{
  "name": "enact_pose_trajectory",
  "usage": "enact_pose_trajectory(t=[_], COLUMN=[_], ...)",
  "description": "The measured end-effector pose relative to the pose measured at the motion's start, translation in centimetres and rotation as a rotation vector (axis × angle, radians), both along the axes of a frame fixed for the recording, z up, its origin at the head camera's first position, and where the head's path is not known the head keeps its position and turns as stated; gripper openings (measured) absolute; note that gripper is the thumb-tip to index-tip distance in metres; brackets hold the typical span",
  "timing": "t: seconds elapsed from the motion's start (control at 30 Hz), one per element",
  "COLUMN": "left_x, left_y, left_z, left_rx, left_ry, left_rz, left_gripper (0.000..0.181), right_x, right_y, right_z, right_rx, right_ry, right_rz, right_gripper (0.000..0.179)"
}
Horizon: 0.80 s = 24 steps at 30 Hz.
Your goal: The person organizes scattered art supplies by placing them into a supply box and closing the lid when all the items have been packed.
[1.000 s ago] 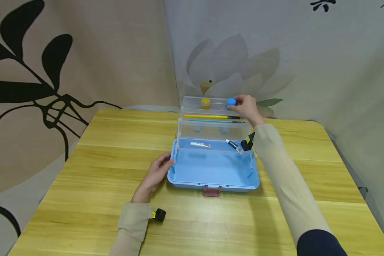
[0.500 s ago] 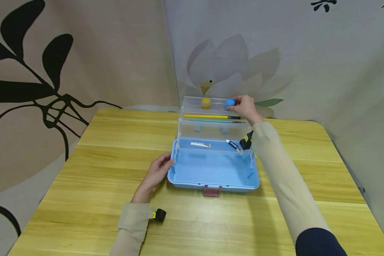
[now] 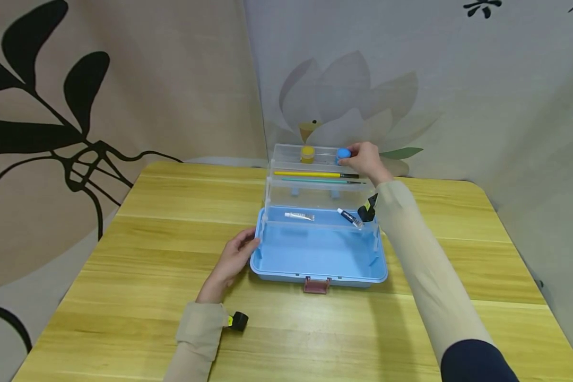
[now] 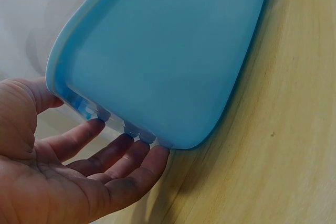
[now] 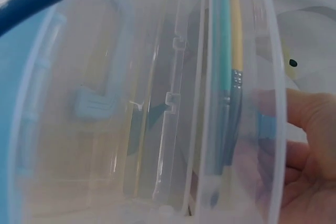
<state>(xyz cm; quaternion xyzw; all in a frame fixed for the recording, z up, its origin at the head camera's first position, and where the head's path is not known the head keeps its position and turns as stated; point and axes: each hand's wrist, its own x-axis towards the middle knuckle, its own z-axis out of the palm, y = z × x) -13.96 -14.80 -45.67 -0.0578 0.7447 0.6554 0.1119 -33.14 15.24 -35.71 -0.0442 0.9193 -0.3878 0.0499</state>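
Observation:
A light-blue plastic box (image 3: 315, 254) stands on the wooden table with its clear tiered trays (image 3: 315, 196) raised at the back. My left hand (image 3: 233, 257) grips the box's left side; in the left wrist view its fingertips (image 4: 157, 156) touch the side wall. At the right end of the top tray, my right hand (image 3: 370, 162) pinches a small blue-capped jar (image 3: 343, 154). A yellow-capped jar (image 3: 307, 154) sits farther left in that tray. Below lie a yellow paintbrush (image 3: 310, 173) and a teal paintbrush (image 3: 315, 181).
In the lower tray are a white paint tube (image 3: 299, 216) and a dark-blue paint tube (image 3: 349, 218). A brownish latch (image 3: 317, 285) hangs at the box's front. Printed cloth (image 3: 172, 95) stands behind the table (image 3: 172, 223).
My right hand and the blue-capped jar have shifted slightly left since the earliest frame, then stay put. My left hand holds still on the box.

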Motion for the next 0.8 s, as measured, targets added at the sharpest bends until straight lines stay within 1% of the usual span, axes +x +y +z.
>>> enact_pose_trajectory(t=[0.17,0.33,0.4,0.53,0.67,0.8], left_x=[0.0,0.0,0.0,-0.1,-0.1,-0.1], left_y=[0.0,0.1,0.1,0.1,0.0,0.0], left_z=[0.0,0.0,0.0,-0.1,-0.2,-0.1], left_rx=[0.0,0.004,0.003,0.002,-0.005,-0.015], left_ry=[0.0,-0.002,-0.002,0.002,0.011,0.009], left_rz=[0.001,0.001,0.001,0.001,-0.002,0.001], left_gripper=[0.043,0.044,0.044,0.044,0.045,0.045], right_x=[0.0,0.7,0.9,1.4,1.7,1.7], right_y=[0.3,1.1,1.7,3.1,4.5,5.6], right_z=[0.1,0.5,0.5,0.1,-0.8,-1.9], right_rx=[0.008,-0.044,-0.078,-0.143,-0.19,-0.243], right_ry=[-0.005,0.016,0.041,0.094,0.135,0.138], right_rz=[0.009,0.007,-0.016,-0.088,-0.155,-0.194], right_gripper=[0.042,0.042,0.042,0.041,0.041,0.042])
